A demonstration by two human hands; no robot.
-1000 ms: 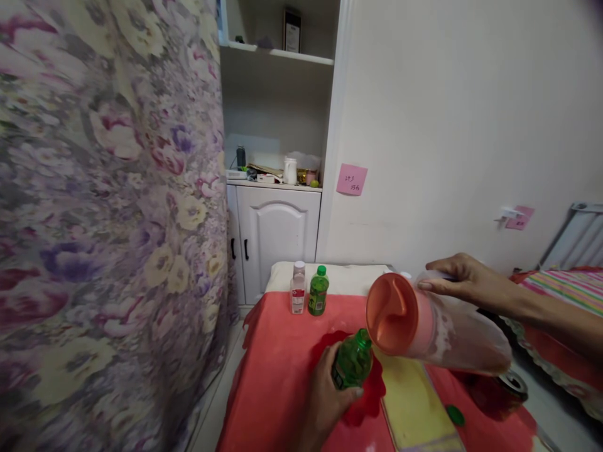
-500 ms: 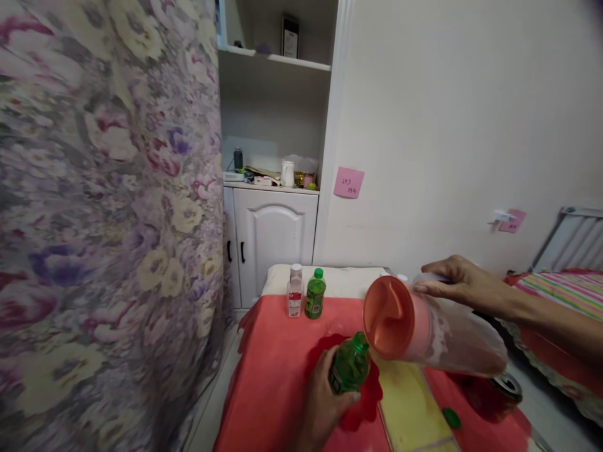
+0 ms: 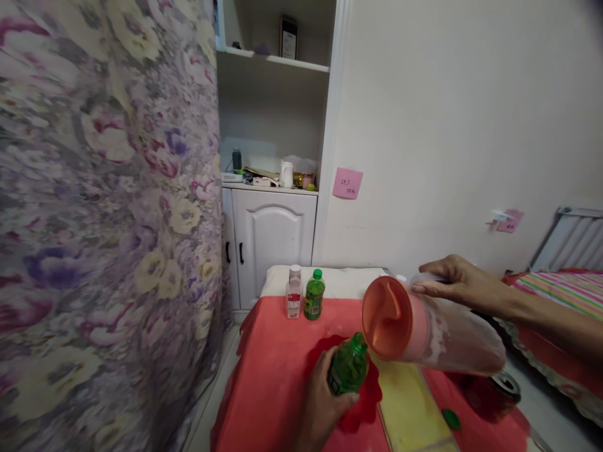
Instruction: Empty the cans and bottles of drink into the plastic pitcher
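Observation:
My left hand (image 3: 323,402) grips a small green bottle (image 3: 349,367) with its cap off, held over the red tablecloth (image 3: 277,383). My right hand (image 3: 455,282) holds the handle of a clear plastic pitcher with an orange-pink lid (image 3: 424,329). The pitcher is tipped nearly flat, its spout right above the bottle's open mouth. A loose green cap (image 3: 451,419) lies on the table to the right.
At the table's far edge stand a clear bottle (image 3: 294,300) and a second green bottle (image 3: 314,295). A yellow strip (image 3: 409,405) runs across the cloth. A floral curtain (image 3: 103,220) fills the left. Behind are a white cabinet (image 3: 271,242) and a pink sticky note (image 3: 347,183).
The view drifted slightly; both hands keep their hold, with the pitcher still tipped over the green bottle's mouth.

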